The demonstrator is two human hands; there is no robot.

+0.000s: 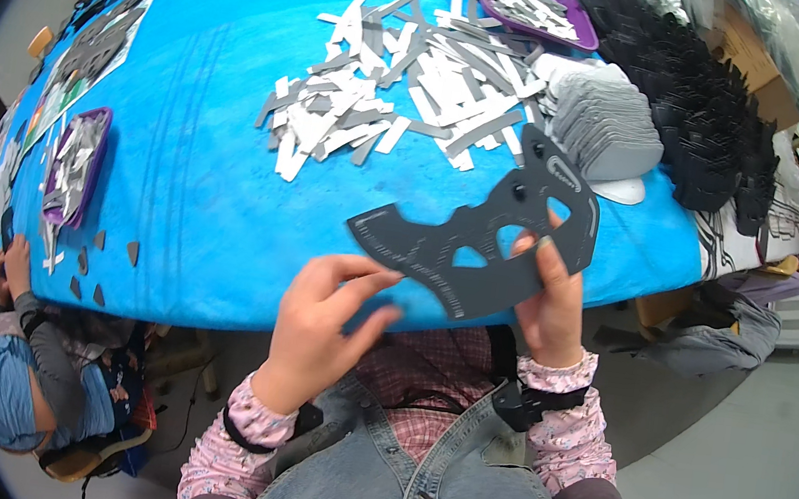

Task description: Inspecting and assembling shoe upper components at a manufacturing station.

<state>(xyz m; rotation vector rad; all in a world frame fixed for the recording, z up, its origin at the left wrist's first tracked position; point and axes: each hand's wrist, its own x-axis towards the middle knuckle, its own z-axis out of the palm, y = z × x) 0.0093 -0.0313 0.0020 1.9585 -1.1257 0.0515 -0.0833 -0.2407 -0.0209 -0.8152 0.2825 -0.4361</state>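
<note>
While the denim bib (449, 488) and pink floral cuffs fill the bottom of the view, both hands work right at the near edge of the desk (198, 173). The right hand (549, 305) is closed on the dark grey mask cut-out (481, 245), thumb on its face beside an eye hole, gripping its lower right part. The left hand (324, 325) is half-curled, its fingertips pinching at the mask's lower left edge near the pointed wing. The mask hangs tilted, its left tip low, its right end raised, over the blue desk's rim, just above the person's lap.

Further out, a loose heap of white and grey paper strips (400, 88) sprawls across the middle of the desk. Just right of it sits a stack of grey cut shapes (608, 126), and beyond that a big pile of black cut-outs (702, 98) runs along the right side. A purple tray (538, 5) with scraps sits at the far edge. Off to the left, another purple tray (77, 167) holds silvery scraps, with small dark bits (100, 266) scattered near it, and another person (10, 370) leans at that end.
</note>
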